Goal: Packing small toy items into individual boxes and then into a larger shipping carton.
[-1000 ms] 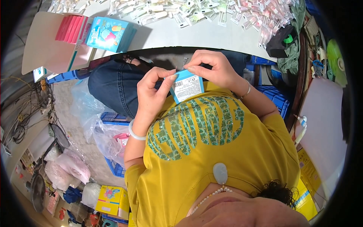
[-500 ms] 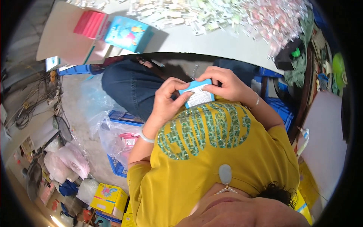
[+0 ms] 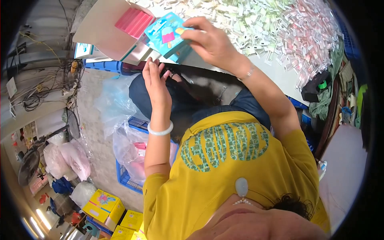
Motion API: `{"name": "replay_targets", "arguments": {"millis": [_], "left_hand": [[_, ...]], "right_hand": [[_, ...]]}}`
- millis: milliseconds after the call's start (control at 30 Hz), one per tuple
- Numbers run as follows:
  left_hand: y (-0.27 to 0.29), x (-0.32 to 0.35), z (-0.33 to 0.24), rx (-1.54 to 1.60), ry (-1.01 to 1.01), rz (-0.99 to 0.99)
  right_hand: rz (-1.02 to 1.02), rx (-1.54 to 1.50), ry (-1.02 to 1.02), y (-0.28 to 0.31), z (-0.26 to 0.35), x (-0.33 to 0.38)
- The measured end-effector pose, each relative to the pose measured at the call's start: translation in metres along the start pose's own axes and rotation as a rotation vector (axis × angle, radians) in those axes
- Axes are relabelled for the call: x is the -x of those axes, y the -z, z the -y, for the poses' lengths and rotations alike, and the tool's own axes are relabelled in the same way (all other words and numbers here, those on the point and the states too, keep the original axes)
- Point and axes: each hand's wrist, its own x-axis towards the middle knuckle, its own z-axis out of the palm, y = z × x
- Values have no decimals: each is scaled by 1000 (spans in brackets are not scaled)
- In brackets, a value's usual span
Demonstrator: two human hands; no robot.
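Note:
On the white table, a blue cardboard box (image 3: pixel 163 35) with an ice-lolly picture stands beside a larger open carton (image 3: pixel 102 28). My right hand (image 3: pixel 212 44) reaches over the table and grips the box at its right side, thumb and fingers bent. Just below the box, at the table's front edge, my left hand (image 3: pixel 157 82) is raised with its fingers stretched out and nothing visible in it. Several pink packs (image 3: pixel 134 23) lie in the open carton. No small blue packet shows clearly in either hand.
A wide heap of small clear packets (image 3: pixel 256 30) covers the back and right of the table. At its right edge lies a black object (image 3: pixel 316 88). By my left side stands a blue crate (image 3: pixel 128 182) with plastic bags and a pink pack (image 3: pixel 141 148). Yellow boxes (image 3: pixel 102 204) are stacked lower left.
Both hands have left my lap area, where they held a small blue packet, and moved up to the table. The right is now on the blue box. The view has shifted slightly.

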Motion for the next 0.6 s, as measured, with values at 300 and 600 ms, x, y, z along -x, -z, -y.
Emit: {"name": "replay_targets", "arguments": {"millis": [300, 600], "left_hand": [[4, -62, 16, -52, 225, 30], [-13, -63, 12, -106, 226, 86]], "right_hand": [[21, -175, -409, -21, -35, -4], [412, -371, -836, -51, -79, -12]]}}
